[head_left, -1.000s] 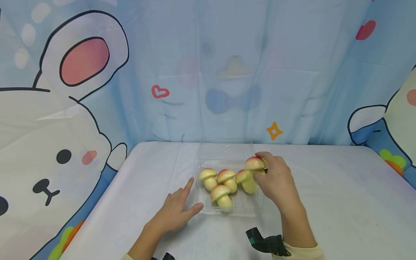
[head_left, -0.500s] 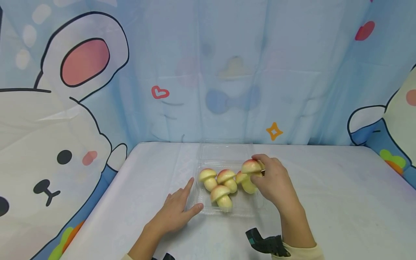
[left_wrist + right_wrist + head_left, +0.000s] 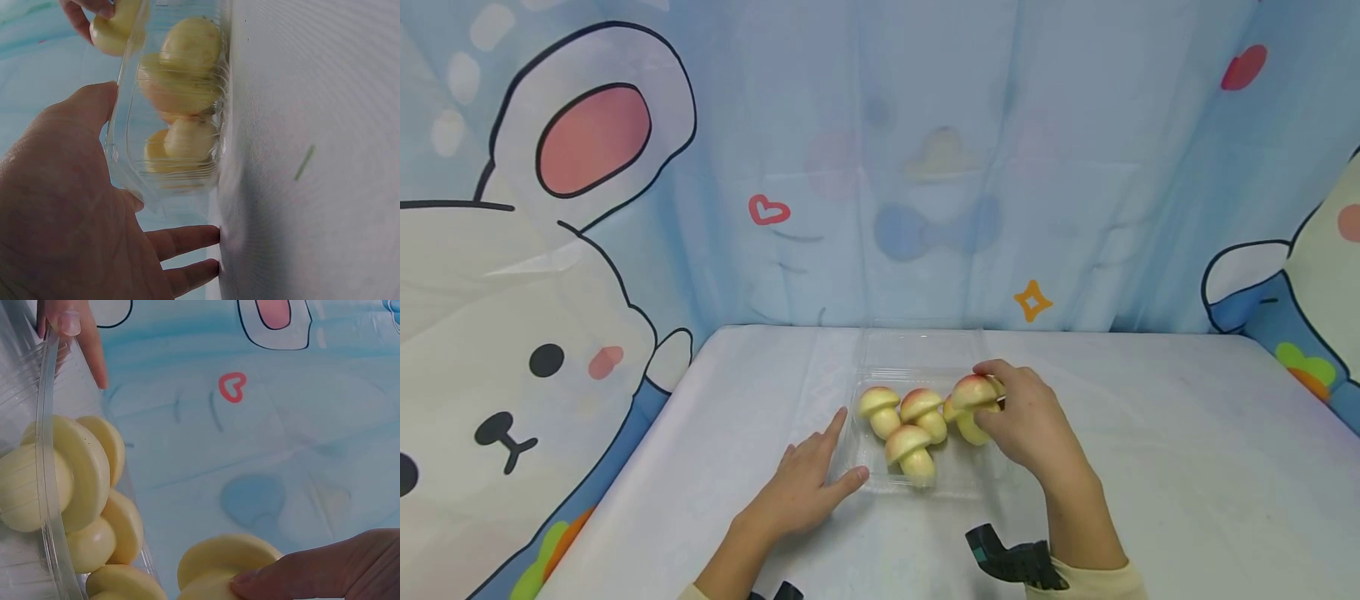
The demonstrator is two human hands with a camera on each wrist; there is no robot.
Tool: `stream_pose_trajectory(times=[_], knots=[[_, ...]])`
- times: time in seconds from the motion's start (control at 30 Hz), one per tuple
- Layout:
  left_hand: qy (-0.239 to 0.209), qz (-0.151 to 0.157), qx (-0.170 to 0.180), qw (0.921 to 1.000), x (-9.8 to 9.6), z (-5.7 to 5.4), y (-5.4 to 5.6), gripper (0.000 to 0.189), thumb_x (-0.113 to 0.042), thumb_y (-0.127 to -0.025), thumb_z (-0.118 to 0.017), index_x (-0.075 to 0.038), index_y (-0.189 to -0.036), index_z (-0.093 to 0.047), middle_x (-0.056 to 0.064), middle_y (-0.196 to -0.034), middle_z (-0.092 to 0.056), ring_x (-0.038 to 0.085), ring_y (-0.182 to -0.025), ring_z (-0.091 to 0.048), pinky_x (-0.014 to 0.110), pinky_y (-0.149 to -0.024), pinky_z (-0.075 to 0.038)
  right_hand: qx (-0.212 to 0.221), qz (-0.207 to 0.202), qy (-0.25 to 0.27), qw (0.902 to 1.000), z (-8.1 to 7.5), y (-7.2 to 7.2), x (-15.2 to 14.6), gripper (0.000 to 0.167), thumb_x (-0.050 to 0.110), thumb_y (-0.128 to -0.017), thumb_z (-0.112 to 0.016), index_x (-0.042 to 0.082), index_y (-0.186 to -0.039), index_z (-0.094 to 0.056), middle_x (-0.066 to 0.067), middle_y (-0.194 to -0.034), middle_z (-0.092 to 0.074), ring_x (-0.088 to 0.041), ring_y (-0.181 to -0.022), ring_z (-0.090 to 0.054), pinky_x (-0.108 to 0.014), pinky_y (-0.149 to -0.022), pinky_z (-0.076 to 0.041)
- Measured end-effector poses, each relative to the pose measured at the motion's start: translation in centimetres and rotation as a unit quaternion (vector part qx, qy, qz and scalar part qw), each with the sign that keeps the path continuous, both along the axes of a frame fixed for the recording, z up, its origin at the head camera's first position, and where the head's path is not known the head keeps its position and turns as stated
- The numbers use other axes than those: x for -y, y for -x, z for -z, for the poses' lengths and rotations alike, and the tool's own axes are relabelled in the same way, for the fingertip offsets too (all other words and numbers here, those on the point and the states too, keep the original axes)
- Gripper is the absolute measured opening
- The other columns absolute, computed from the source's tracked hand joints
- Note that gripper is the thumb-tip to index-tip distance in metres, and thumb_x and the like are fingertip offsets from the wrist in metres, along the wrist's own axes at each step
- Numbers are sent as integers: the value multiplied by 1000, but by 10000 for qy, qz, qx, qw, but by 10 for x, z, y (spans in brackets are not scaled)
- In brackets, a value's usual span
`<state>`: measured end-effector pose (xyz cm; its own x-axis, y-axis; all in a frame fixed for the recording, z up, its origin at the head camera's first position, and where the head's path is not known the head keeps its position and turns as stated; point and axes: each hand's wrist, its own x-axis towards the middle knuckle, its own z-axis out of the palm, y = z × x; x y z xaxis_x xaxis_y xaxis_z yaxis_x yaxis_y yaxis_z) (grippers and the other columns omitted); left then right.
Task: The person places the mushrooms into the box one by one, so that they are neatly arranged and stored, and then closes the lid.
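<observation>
Between thumb and fingers my right hand pinches a yellow toy mushroom with a reddish cap, over the right part of a clear plastic box. The held mushroom partly covers another mushroom inside. Several more like it lie to the left, one mushroom in front of the others. My left hand spans the box's front left corner with straight fingers, thumb and forefinger at its wall. In the left wrist view the lower fingers touch the white cloth. The right wrist view shows the right thumb against the mushroom.
The box's clear lid lies folded back behind it. A white cloth covers the table. Behind the table hangs a blue printed curtain. A black wrist mount sticks out from the right wrist.
My right hand has brought the held mushroom left and slightly down, further over the mushroom at the box's right. The left hand stays in place.
</observation>
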<state>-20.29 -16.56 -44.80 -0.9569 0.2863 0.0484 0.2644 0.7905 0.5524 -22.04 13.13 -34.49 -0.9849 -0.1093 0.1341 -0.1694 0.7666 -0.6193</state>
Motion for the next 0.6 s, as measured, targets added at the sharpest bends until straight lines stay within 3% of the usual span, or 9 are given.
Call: stream_pose_trajectory(times=[0.6], knots=[[-41, 5, 7, 10000, 0, 0, 0, 87, -66, -101, -48, -19, -167, -18, 22, -159, -44, 42, -150, -38, 74, -117, -20, 436, -407, -160, 9981, 7, 4, 3, 53, 1, -80, -68, 3, -133, -63, -28, -130, -60, -34, -98, -55, -41, -73, -48]])
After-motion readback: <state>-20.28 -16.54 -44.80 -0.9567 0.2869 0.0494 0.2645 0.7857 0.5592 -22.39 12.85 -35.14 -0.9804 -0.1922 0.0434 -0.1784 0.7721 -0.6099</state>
